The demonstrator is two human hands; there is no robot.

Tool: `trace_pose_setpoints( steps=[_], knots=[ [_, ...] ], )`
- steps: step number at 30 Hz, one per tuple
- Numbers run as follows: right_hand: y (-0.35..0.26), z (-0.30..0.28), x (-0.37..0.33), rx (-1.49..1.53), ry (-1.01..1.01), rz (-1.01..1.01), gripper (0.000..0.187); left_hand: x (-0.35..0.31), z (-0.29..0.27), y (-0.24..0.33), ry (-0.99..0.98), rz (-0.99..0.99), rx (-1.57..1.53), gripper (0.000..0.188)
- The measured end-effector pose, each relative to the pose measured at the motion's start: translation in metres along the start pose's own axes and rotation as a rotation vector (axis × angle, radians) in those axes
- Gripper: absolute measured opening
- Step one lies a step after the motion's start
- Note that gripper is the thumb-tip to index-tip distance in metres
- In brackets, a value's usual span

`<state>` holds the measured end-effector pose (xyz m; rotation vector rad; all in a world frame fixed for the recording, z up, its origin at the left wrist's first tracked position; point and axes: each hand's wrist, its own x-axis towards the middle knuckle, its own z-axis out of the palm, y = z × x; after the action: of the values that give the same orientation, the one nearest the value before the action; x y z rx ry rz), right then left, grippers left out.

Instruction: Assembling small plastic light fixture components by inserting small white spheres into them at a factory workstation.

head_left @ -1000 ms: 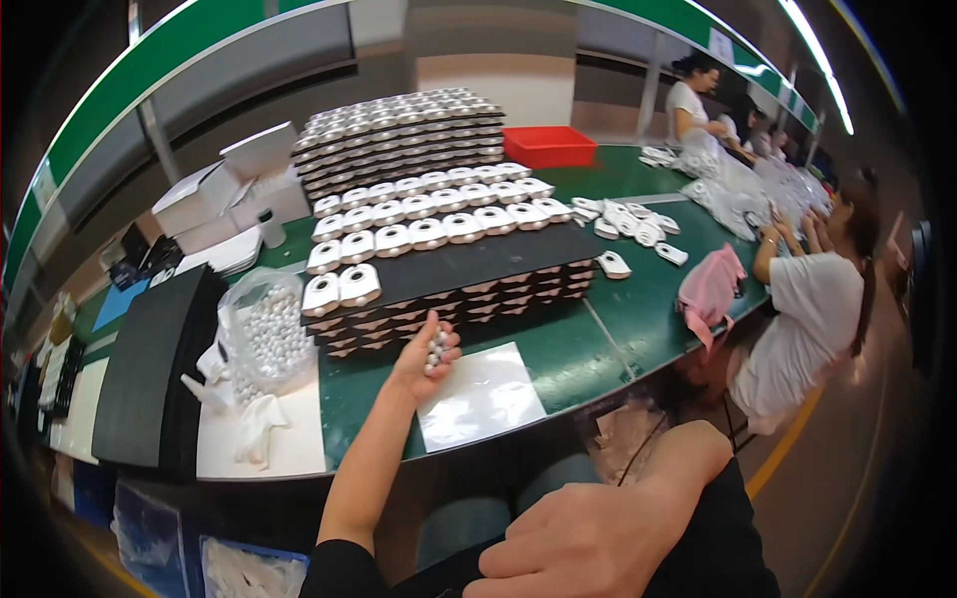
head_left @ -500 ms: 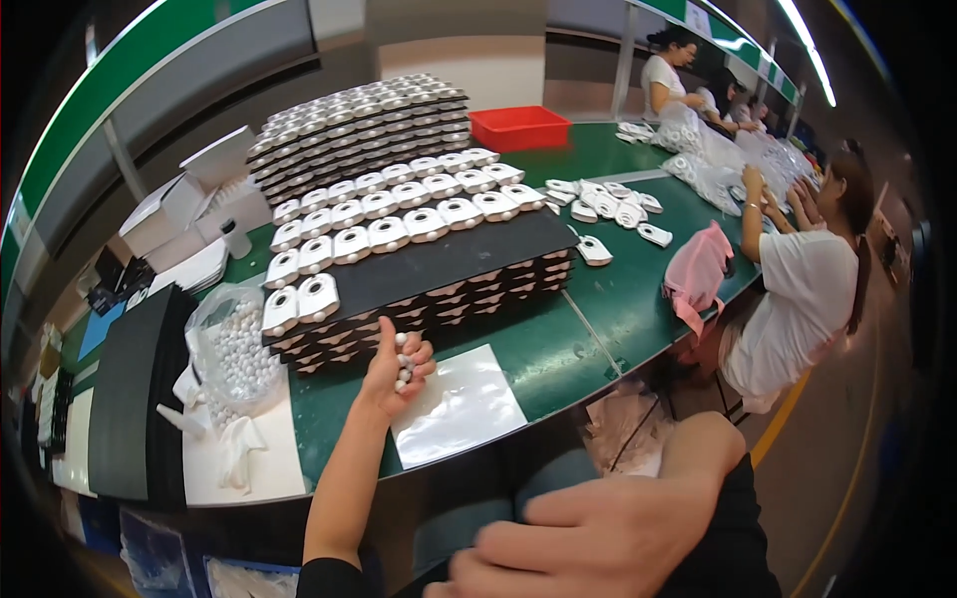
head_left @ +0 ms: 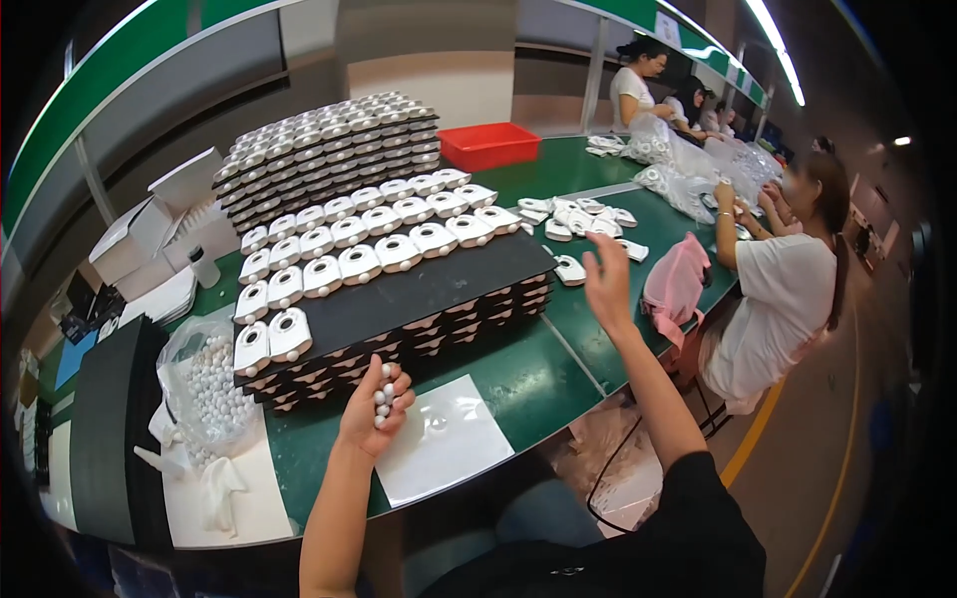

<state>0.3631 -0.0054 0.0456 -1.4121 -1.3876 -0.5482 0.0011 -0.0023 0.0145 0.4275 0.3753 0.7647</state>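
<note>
My left hand is curled round several small white balls, in front of the stacked black boards. Rows of white, flat parts with a dark round hole lie on the top board, and most have a ball at their lower edge. Over the table at the right, my right hand holds nothing, its thumb and fingers apart. A single white part lies just left of its fingertips, and a loose heap of such parts is right behind.
A clear bag of white balls stands at the left, beside black boards. A white sheet lies at the front edge. Behind are another loaded stack and a red bin. A person works beside a pink bag.
My right hand has gone from low in front of me up and forward to the loose parts. The left hand still holds the balls. The whole view has shifted slightly.
</note>
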Motion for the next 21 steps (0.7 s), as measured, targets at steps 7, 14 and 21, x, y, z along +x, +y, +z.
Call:
trace_pose_setpoints(
  steps=[7,14,21],
  knots=[
    [0.067,0.029,-0.043,-0.238,-0.434,0.269,0.029,-0.003,-0.011,0.002,0.069,0.094,0.114,0.026],
    [0.054,-0.023,-0.044,-0.220,-0.552,0.425,0.034,-0.002,-0.005,-0.001,0.053,0.153,0.129,0.035],
    [0.056,-0.054,-0.040,-0.079,-1.009,0.500,0.049,-0.003,-0.005,-0.003,0.050,0.177,0.151,0.041]
  ],
)
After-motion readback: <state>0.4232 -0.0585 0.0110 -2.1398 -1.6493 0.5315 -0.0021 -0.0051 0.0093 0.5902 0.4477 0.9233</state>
